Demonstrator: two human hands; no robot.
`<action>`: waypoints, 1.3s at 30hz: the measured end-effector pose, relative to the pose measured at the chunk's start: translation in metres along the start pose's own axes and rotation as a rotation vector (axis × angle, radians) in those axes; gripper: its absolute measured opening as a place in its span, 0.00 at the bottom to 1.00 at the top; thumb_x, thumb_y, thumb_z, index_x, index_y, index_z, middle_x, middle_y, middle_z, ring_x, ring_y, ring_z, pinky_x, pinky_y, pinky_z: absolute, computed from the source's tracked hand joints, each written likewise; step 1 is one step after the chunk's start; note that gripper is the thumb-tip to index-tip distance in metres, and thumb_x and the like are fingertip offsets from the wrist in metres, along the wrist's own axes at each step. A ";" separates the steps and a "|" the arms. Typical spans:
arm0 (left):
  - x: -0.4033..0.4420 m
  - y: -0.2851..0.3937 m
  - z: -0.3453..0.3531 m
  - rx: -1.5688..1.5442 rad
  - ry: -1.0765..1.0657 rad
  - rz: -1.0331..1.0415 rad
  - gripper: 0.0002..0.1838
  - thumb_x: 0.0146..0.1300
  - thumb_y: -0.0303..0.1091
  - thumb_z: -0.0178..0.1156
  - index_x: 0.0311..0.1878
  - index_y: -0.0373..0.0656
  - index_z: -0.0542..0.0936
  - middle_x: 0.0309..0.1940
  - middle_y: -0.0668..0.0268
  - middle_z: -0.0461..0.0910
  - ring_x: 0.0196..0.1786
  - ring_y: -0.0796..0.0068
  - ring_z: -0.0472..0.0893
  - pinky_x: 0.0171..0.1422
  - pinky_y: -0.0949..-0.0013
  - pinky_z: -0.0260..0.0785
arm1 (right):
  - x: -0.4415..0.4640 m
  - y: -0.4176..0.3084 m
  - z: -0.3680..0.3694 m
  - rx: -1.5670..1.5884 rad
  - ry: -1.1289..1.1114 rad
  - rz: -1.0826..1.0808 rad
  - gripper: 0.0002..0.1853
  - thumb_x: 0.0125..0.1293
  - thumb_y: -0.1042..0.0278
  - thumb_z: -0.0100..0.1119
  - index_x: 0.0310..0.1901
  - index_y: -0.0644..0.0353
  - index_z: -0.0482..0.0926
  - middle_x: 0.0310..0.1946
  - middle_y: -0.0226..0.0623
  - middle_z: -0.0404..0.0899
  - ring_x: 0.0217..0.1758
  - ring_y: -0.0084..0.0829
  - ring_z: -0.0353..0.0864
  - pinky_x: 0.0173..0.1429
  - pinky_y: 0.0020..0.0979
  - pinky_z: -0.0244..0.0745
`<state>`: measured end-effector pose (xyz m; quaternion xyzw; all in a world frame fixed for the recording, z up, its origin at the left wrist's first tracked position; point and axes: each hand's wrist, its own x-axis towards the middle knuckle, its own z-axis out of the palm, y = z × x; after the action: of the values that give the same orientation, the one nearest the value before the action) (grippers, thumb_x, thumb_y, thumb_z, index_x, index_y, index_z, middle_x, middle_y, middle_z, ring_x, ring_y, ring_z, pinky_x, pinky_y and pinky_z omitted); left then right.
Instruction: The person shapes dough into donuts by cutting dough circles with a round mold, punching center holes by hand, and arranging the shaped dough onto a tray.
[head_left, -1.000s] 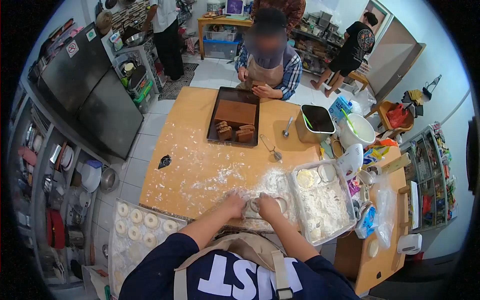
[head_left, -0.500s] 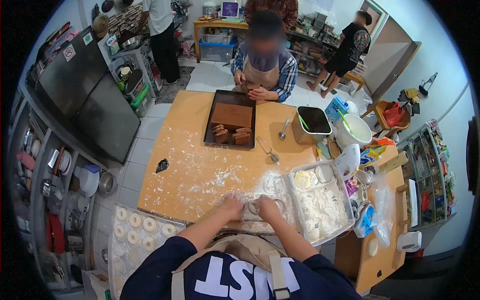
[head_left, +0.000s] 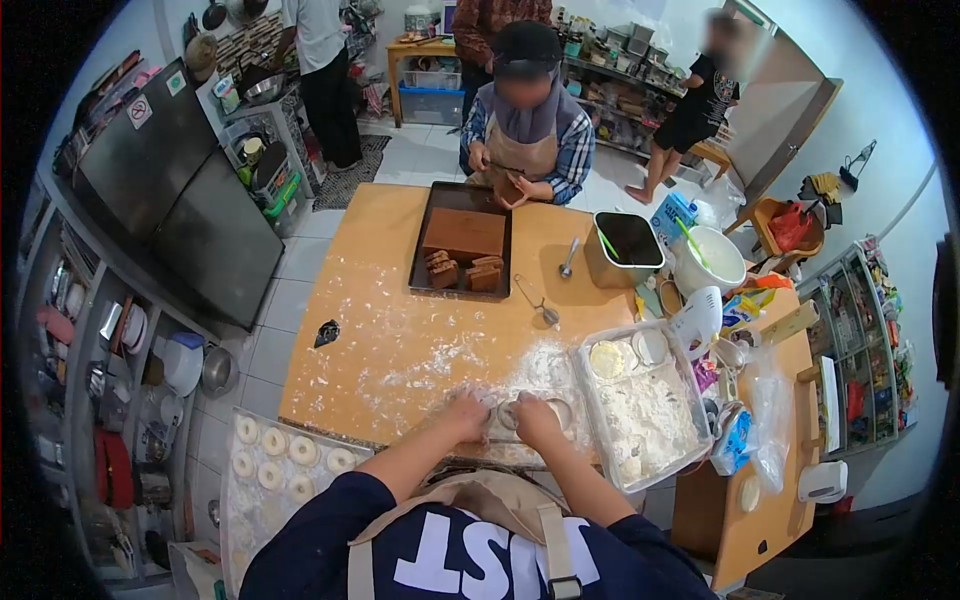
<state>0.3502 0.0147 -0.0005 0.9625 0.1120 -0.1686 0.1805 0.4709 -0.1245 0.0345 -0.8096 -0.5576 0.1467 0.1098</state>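
- Had L hand (head_left: 467, 413) at floury tbl (head_left: 365, 255), couldn't tell grip
- Had R hand (head_left: 538, 420) nr ring (head_left: 567, 411), couldn't tell grip
- Saw flour tub (head_left: 670, 469) nearby

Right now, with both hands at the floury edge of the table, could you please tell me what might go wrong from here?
The flour container sits close to the right hand; a sideways bump might jolt it and spill some. The dough rings appear close by the left sleeve in this view, so a careless swing of that elbow could smear a few. Loose flour is scattered over the table, so it could get onto things set down there.
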 end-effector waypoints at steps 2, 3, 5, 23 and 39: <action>-0.006 0.004 -0.012 0.025 0.036 -0.003 0.44 0.41 0.49 0.72 0.63 0.47 0.67 0.61 0.54 0.67 0.64 0.49 0.65 0.69 0.53 0.58 | 0.003 -0.004 0.001 -0.019 -0.014 0.001 0.09 0.50 0.78 0.53 0.33 0.58 0.80 0.38 0.47 0.75 0.43 0.47 0.78 0.44 0.43 0.75; -0.005 0.003 -0.008 0.052 0.089 0.024 0.44 0.41 0.49 0.72 0.63 0.47 0.66 0.61 0.54 0.67 0.64 0.49 0.65 0.70 0.53 0.56 | 0.003 -0.007 0.002 -0.031 -0.021 0.014 0.09 0.50 0.78 0.53 0.33 0.58 0.80 0.38 0.47 0.75 0.42 0.47 0.78 0.44 0.43 0.75; -0.001 -0.001 -0.001 0.030 0.123 0.043 0.45 0.40 0.49 0.72 0.63 0.47 0.66 0.62 0.54 0.66 0.65 0.50 0.64 0.71 0.53 0.54 | 0.005 -0.007 0.004 -0.050 -0.039 0.023 0.08 0.50 0.77 0.54 0.33 0.58 0.80 0.38 0.47 0.75 0.42 0.47 0.78 0.44 0.43 0.75; 0.002 -0.003 0.003 0.006 0.124 0.042 0.46 0.40 0.50 0.73 0.64 0.46 0.66 0.64 0.55 0.64 0.65 0.49 0.63 0.69 0.54 0.57 | 0.000 0.023 -0.016 0.101 0.113 0.119 0.11 0.52 0.76 0.55 0.35 0.54 0.83 0.35 0.46 0.77 0.39 0.47 0.79 0.42 0.42 0.75; -0.002 0.000 0.000 0.022 0.023 -0.008 0.42 0.40 0.46 0.73 0.61 0.50 0.68 0.63 0.57 0.64 0.66 0.50 0.62 0.69 0.51 0.56 | -0.001 -0.010 0.005 -0.063 -0.001 0.007 0.07 0.54 0.77 0.52 0.32 0.58 0.79 0.36 0.46 0.75 0.43 0.46 0.78 0.44 0.44 0.74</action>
<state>0.3487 0.0144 0.0006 0.9659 0.1161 -0.1593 0.1677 0.4602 -0.1224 0.0336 -0.8144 -0.5593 0.1301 0.0835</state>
